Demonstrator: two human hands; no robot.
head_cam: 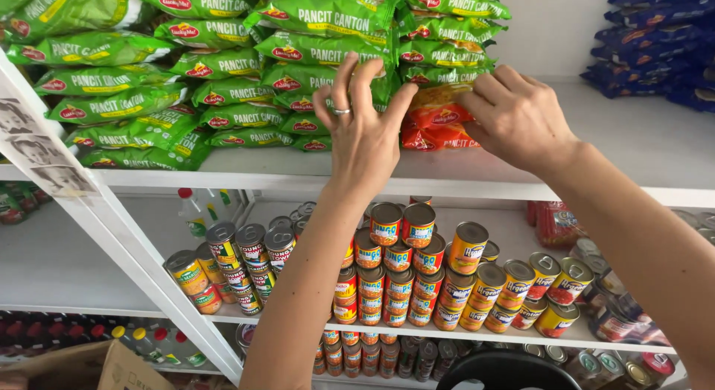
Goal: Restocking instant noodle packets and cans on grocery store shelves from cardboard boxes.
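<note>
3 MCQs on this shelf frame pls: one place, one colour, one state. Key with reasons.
1. Where are the orange packs?
A. on the can shelf
B. on the top shelf, right of the green packs
C. in the cardboard box

2. What colour are the packs at far right?
A. blue
B. yellow
C. white

3. How is the left hand?
A. closed in a fist
B. holding a can
C. fingers spread against the green packs

Key:
1 B: the orange packs sit beside the green stack, under the right hand.
2 A: that pile against the wall is dark blue.
3 C: the fingers fan out over the packs, a ring on one; the cans sit a shelf lower, untouched.
</note>
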